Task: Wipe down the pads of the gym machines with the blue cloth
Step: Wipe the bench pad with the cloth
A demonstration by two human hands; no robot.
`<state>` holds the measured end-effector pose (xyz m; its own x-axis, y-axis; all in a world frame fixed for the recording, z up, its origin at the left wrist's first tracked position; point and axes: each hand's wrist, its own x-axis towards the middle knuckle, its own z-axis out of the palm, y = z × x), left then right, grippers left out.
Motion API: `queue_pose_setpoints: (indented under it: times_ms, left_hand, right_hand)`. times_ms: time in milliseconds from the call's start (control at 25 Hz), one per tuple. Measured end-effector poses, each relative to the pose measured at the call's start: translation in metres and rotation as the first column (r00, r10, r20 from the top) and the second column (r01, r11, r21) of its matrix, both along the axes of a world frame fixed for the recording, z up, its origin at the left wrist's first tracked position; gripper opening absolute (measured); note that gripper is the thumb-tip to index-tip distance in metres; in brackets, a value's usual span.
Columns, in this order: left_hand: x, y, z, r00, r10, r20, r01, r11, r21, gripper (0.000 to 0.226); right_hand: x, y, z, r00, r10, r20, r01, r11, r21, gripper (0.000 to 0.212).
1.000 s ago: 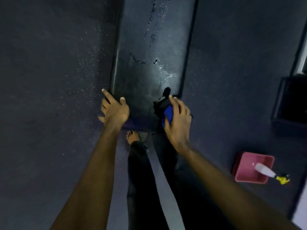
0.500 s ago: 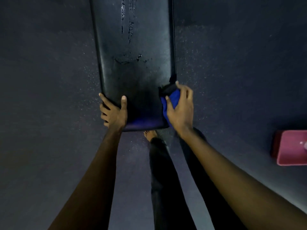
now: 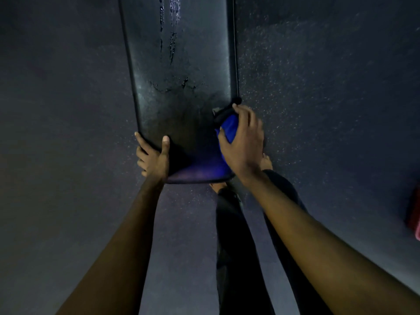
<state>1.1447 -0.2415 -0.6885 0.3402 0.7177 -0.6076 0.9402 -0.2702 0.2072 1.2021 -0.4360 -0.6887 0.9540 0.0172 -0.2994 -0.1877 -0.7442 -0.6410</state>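
My right hand (image 3: 243,142) is curled round the blue cloth (image 3: 228,129), which is bunched into a wad and pressed against the right edge of the bench pad (image 3: 181,71), near its close end. My left hand (image 3: 154,156) grips the pad's near-left corner, thumb on top and fingers round the edge. The cloth looks soft and light. I judge it will squash and fold freely, so a full-palm hold on the wad suits it better than a pinch. The pad seems firm and slick, with wet streaks (image 3: 172,32) farther up — the cloth may skid there.
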Motion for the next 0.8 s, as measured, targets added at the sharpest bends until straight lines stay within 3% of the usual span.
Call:
queue_pose_setpoints:
  times_ms: [80, 160, 200, 280, 360, 400, 480, 600, 720, 800]
  left_hand:
    - [0.0, 0.002, -0.002, 1.0, 0.006, 0.002, -0.006, 1.0, 0.001, 0.085]
    - [-0.001, 0.002, -0.003, 1.0, 0.015, 0.007, -0.015, 1.0, -0.021, 0.085]
    - [-0.002, 0.002, -0.001, 1.0, 0.021, 0.013, -0.02, 1.0, -0.024, 0.085]
    - [0.0, 0.002, 0.001, 0.999, 0.026, 0.021, -0.026, 1.0, -0.017, 0.085]
    - [0.0, 0.002, 0.0, 0.999, 0.031, 0.016, -0.031, 0.999, -0.015, 0.086]
    - [0.0, 0.003, -0.001, 1.0, 0.026, 0.012, -0.025, 1.0, -0.018, 0.086]
    - [-0.001, 0.005, -0.003, 1.0, 0.024, 0.003, -0.024, 0.999, -0.032, 0.087]
    - [-0.001, 0.006, -0.001, 1.0, 0.026, 0.003, -0.026, 0.999, -0.04, 0.088]
    - [-0.002, 0.007, -0.001, 1.0, 0.018, 0.001, -0.018, 0.998, -0.062, 0.089]
    - [-0.002, 0.008, -0.001, 1.0, 0.021, -0.006, -0.021, 0.997, -0.071, 0.089]
  right_hand:
    - [0.014, -0.003, -0.008, 0.999, 0.004, 0.032, -0.005, 0.999, 0.045, 0.059]
    - [0.0, -0.009, -0.005, 0.996, -0.081, -0.029, 0.084, 0.992, 0.098, 0.059]
    - [-0.015, -0.011, 0.003, 0.999, -0.029, -0.038, 0.031, 0.998, 0.063, 0.061]
    - [-0.032, -0.017, 0.016, 0.955, 0.297, 0.02, -0.296, 0.954, -0.041, 0.069]
    - [-0.006, -0.018, 0.011, 0.806, 0.58, 0.118, -0.569, 0.814, -0.116, 0.073]
    - [0.017, -0.013, 0.009, 0.784, 0.604, 0.143, -0.586, 0.796, -0.152, 0.073]
    - [0.06, 0.001, 0.002, 0.866, 0.48, 0.139, -0.455, 0.873, -0.175, 0.07]
    - [0.047, -0.005, 0.003, 0.932, 0.357, 0.057, -0.347, 0.928, -0.139, 0.07]
    - [-0.003, -0.03, 0.014, 0.856, 0.516, 0.021, -0.511, 0.852, -0.111, 0.074]
    - [0.015, -0.029, 0.008, 0.813, 0.578, 0.072, -0.569, 0.815, -0.115, 0.074]
